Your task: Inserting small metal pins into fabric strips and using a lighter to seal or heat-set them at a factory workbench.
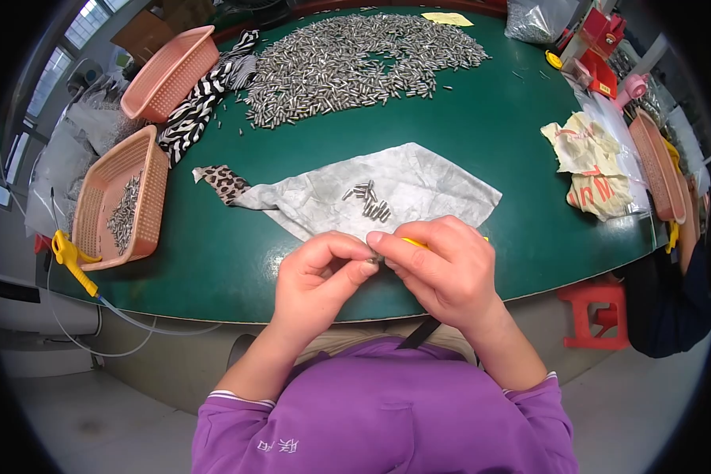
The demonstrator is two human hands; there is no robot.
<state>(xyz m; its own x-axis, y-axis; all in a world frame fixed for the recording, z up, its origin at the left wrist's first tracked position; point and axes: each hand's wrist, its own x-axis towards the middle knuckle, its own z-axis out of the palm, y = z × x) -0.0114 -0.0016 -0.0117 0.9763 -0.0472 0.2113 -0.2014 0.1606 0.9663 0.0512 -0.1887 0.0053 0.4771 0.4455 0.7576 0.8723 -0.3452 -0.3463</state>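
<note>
The near edge of the table (521, 182) was set just behind both grips, bowed by the lens. Open green surface was left beyond the grey cloth (442, 186), ahead of the grips, and to their right.

The left grip (316, 276) and the right grip (453, 265) were brought together over the cloth's near border, forearms angled inward from behind. The left grip was pinched narrow on a small piece (373, 261), mostly hidden between thumb and fingers, its shape impossible to tell. By the right grip, curled with the thumb tip near the left fingers, a yellow item (413, 242) was held, largely covered by the fingers.

Directly ahead of the grips, loose metal pins (369, 202) were gathered on the cloth, whose left end was bordered by a leopard-print cloth (226, 185). Farther ahead, a broad heap of pins (332, 67) was spread. To the left of the grips, the way was bounded by a pink basket (152, 213) partly filled with pins, a yellow air gun (71, 257) beside it and a zebra-striped cloth (193, 110) farther off. Well to the right, a crumpled printed cloth (588, 154) was laid near a second pink basket (657, 170).
</note>
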